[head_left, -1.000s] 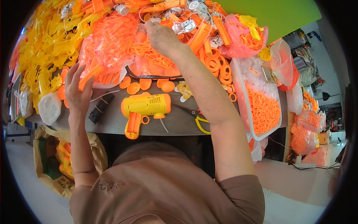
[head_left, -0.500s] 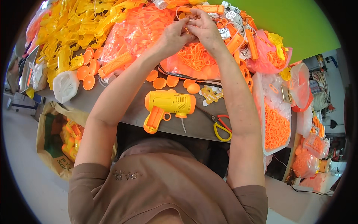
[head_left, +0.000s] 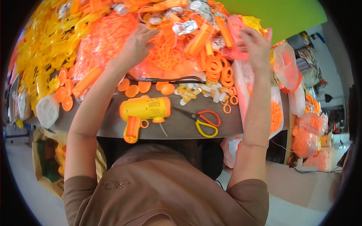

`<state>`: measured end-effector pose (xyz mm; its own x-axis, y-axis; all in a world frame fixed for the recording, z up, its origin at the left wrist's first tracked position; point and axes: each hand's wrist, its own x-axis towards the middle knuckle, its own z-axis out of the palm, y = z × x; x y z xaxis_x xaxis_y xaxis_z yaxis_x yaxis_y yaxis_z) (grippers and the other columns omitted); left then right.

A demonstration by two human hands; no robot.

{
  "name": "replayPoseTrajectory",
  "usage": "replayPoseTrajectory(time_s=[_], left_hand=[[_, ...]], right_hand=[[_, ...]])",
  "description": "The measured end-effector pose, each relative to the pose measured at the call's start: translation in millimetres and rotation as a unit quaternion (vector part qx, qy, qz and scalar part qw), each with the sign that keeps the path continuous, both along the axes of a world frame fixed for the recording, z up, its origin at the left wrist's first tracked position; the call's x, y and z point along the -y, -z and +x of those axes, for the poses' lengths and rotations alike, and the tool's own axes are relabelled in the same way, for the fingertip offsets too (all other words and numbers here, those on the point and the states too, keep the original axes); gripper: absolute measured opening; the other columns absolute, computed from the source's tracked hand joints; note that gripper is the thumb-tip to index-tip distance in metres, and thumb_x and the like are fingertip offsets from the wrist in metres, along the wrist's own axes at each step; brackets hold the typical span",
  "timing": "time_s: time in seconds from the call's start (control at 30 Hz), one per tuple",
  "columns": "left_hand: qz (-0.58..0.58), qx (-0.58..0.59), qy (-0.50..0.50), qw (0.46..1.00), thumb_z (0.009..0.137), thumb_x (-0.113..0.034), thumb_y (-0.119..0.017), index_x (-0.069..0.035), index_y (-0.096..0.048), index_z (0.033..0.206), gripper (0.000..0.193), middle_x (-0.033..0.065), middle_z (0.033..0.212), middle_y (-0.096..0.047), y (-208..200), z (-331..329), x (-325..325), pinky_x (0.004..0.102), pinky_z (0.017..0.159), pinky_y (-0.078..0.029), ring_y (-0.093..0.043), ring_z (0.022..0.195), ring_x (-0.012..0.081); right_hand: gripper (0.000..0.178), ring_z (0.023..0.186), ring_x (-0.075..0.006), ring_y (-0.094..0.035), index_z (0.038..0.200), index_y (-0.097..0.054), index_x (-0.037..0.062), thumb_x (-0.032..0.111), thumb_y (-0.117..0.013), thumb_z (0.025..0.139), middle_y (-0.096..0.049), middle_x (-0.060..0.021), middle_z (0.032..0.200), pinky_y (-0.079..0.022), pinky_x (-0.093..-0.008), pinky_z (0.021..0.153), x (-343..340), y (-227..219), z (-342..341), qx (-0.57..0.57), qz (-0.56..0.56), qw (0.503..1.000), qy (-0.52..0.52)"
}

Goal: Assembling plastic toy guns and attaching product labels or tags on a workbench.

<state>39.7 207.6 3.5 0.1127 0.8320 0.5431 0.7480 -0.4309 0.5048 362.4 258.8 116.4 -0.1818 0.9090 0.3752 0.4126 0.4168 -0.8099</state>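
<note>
Left hand (head_left: pixel 136 45) is hovering at the clear bag of orange pieces (head_left: pixel 164 56), its fingers half bent; the right hand (head_left: pixel 257 47) is hanging over the pink bag (head_left: pixel 234 52), fingers curving loosely. Whether either is gripping anything, I cannot tell: blur is hiding the fingertips.

Below them, the yellow-and-orange toy gun (head_left: pixel 145 108) is lying on the grey table (head_left: pixel 177 130), near the front edge, with the scissors (head_left: pixel 195 116) resting just to its right. Yellow parts (head_left: pixel 49 43) are heaping up on the left, and a white tray (head_left: pixel 243 92) is standing on the right.

A bright green panel (head_left: pixel 279 17) is filling the far side. On the pale floor (head_left: pixel 20 180), a brown paper bag (head_left: pixel 52 182) is showing dark lettering, partly hidden by the left sleeve (head_left: pixel 79 188).
</note>
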Motion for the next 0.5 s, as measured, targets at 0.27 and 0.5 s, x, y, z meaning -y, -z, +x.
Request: replayPoseTrajectory(time_s=[0.27, 0.5], left_hand=[[0.074, -0.073, -0.003, 0.995, 0.074, 0.000, -0.065, -0.003, -0.059, 0.114, 0.040, 0.0123, 0.116, -0.057, -38.2, 4.7, 38.9, 0.0393, 0.091, -0.044, -0.053, 0.108, 0.0320], [-0.025, -0.025, -0.059, 0.998, 0.078, -0.004, -0.067, 0.000, -0.062, 0.106, 0.029, 0.0141, 0.113, -0.060, -47.9, -5.5, 117.5, 0.0349, 0.089, -0.045, -0.057, 0.105, 0.0294]], right_hand=[[0.028, 0.090, -0.0332, -0.065, 0.098, -0.069, 0.0063, 0.025, -0.063, 0.078, -0.067, -0.0178, 0.097, -0.051, -0.0414, 0.079, -100.2, 7.5, 267.9, 0.460, 0.116, 0.808, 0.351], [0.035, 0.092, -0.0318, -0.065, 0.103, -0.067, 0.0058, 0.030, -0.066, 0.078, -0.067, -0.0175, 0.095, -0.050, -0.0407, 0.079, -117.4, 35.8, 250.2, 0.528, 0.050, 0.784, 0.322]])
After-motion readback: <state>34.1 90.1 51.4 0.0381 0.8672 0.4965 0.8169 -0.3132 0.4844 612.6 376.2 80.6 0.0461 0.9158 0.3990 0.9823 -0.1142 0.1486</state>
